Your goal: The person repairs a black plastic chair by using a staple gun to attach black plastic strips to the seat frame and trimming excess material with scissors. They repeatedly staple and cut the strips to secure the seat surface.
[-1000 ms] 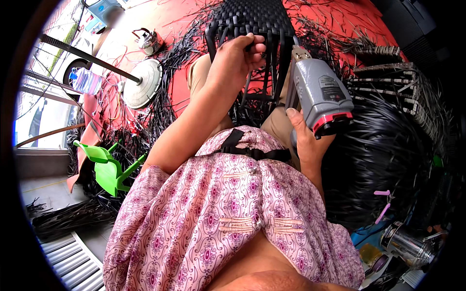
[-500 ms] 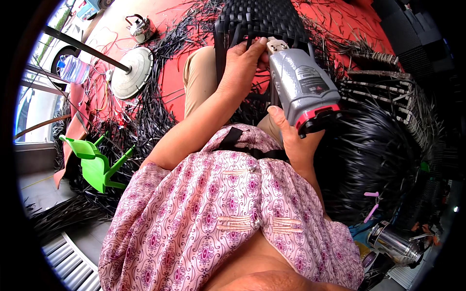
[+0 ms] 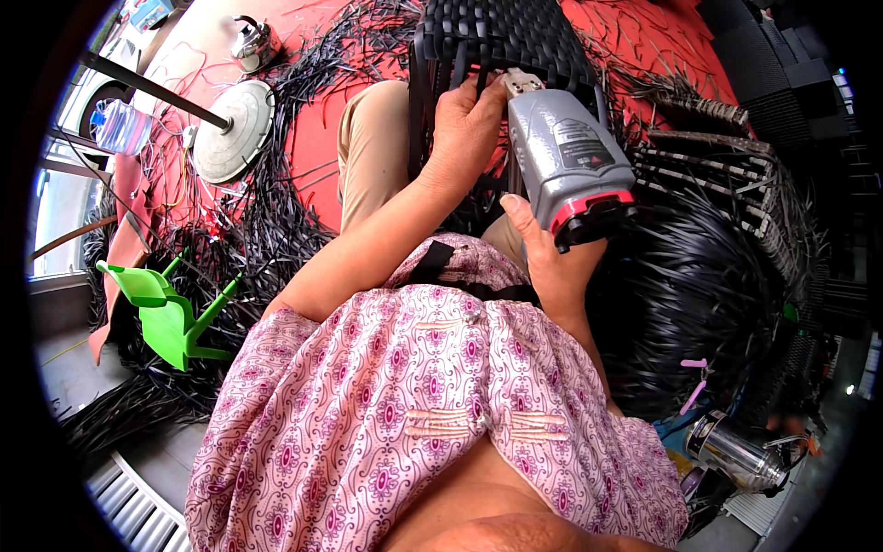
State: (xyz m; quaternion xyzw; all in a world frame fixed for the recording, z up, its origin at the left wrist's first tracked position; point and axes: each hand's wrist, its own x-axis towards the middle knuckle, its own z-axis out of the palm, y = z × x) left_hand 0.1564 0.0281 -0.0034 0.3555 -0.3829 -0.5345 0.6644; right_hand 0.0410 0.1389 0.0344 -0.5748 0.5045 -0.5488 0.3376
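Note:
A black woven plastic-rattan frame [image 3: 501,37] stands in front of me at the top of the view. My left hand [image 3: 463,138] is closed at its lower edge, fingers pinched around a black strip there; the fingertips are partly hidden. My right hand [image 3: 559,269] grips a grey-and-red power staple gun [image 3: 568,152] from below. Most of its fingers are out of sight behind the tool, and the thumb shows on the near side. The metal nose of the staple gun reaches the frame's edge, right beside my left fingertips.
Black strips [image 3: 276,216] lie in heaps over the red floor covering [image 3: 317,138]. A large strip bundle [image 3: 699,304] is at my right. To the left are a green plastic chair [image 3: 166,322], a round grey base with a pole [image 3: 237,133] and a kettle [image 3: 255,46]. A steel flask [image 3: 736,451] lies lower right.
The whole view has shifted slightly. Both hands keep their holds, and the staple gun's nose stays by the frame's edge.

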